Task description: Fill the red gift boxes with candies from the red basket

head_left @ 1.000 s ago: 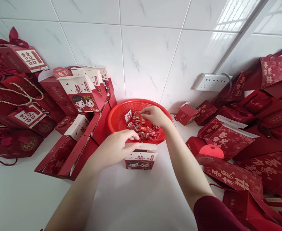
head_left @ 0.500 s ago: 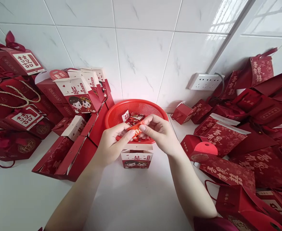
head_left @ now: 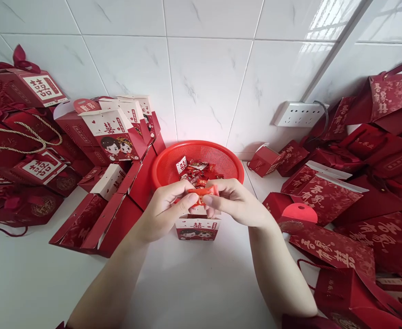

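As two hands pinch red wrapping, one box fronts one basket.

A white tiled wall with grey veining rises behind the pale surface; against it, towards the right, sits a white power strip with a dark cable. Gold-lettered red boxes crowd the right side; at left, cartoon-couple boxes neighbour piled-up red boxes, one topped by a dark red bow
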### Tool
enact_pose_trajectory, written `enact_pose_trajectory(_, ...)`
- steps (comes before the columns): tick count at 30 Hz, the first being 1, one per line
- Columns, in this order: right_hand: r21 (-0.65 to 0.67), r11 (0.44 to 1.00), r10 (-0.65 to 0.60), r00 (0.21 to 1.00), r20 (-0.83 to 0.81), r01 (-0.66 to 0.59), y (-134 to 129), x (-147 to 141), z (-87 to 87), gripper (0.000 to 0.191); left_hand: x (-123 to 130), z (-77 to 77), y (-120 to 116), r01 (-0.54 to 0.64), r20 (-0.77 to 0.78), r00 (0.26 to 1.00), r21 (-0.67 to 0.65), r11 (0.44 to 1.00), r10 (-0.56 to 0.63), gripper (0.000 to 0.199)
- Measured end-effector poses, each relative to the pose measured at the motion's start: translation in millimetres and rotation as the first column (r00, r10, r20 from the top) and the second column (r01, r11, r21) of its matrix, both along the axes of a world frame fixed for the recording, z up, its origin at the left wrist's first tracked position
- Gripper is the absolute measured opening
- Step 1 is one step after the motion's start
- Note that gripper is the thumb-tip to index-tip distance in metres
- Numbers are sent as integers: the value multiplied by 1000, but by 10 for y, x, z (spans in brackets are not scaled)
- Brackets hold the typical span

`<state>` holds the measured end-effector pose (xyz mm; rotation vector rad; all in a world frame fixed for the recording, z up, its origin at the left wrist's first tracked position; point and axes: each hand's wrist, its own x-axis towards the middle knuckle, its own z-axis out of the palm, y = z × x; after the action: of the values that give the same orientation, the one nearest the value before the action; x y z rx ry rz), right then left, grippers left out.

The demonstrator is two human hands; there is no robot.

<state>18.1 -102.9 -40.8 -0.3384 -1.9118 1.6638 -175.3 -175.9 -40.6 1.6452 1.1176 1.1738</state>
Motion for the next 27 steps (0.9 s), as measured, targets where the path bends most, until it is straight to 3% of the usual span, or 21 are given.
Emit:
enact_pose_trajectory(5,71,994,-92,993,72,87,-14,-9,12,21,37,20,-19,24,-22,999,-34,999,-25,19)
enact_pose_trajectory(10,171,985,-39,998,52,30,-3,28,32,22,39,75,-25,150,37,988,-34,988,-148,7)
enact_pose_trajectory(15,176,983,-66,996,62,54,-20,30,58,23,30,75,-11,54,22,998,25,998,-54,14)
enact_pose_trajectory(19,205,970,-132,991,4,129,-20,-6,70,17,-16,113,-5,-88,-190,976,97,991,106,20)
enact_pose_trajectory(21,223,961,-165,986,-4,161,-8,2,64,16,-79,143,-5,-93,-329,936,107,990,123,18)
enact_pose_trajectory(27,318,925,-232,972,33,210,-2,208,108,12,-224,137,38,138,-662,742,-1,990,-104,17)
